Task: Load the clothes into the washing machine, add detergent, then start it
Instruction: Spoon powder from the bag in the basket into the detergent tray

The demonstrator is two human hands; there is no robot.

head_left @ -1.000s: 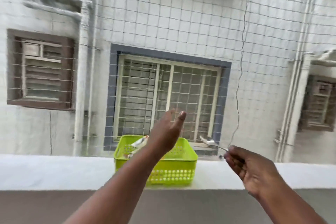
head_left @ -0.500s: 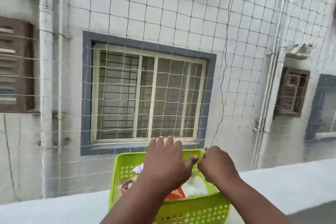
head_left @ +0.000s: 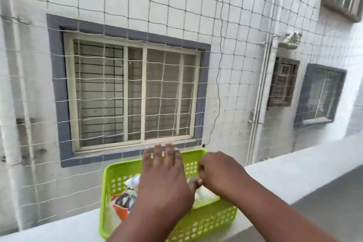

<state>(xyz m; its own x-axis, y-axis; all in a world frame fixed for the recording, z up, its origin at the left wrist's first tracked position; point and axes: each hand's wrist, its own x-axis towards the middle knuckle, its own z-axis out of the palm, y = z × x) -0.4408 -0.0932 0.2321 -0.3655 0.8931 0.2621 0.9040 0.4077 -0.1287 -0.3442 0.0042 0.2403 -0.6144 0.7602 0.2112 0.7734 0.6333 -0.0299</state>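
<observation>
a green basket (head_left: 206,220) stands on the white ledge (head_left: 294,173), with packets (head_left: 125,200) inside it. the left hand (head_left: 165,180) hovers flat over the basket, fingers straight and slightly apart. the right hand (head_left: 218,173) has fingers curled together (i cannot tell on what).

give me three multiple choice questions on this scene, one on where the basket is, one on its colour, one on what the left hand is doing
1. Where does the basket stand?
A. on the white ledge
B. on the floor
C. hung from the netting

2. What colour is the basket?
A. blue
B. lime green
C. red

3. How is the left hand held?
A. clenched in a fist
B. gripping the basket rim
C. flat, fingers spread, above the basket

Answers: 1 A, its base rests on the ledge top; 2 B, its perforated walls are bright green; 3 C, the extended fingers hover over the contents, beside the right hand.
</observation>
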